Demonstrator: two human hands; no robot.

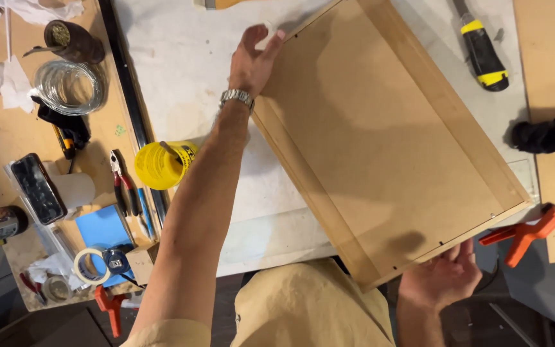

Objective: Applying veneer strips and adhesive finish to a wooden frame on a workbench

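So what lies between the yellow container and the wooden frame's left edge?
In the head view, the left hand's forearm crosses that stretch; beneath it shows only the bare white work surface, between the yellow container and the wooden frame.
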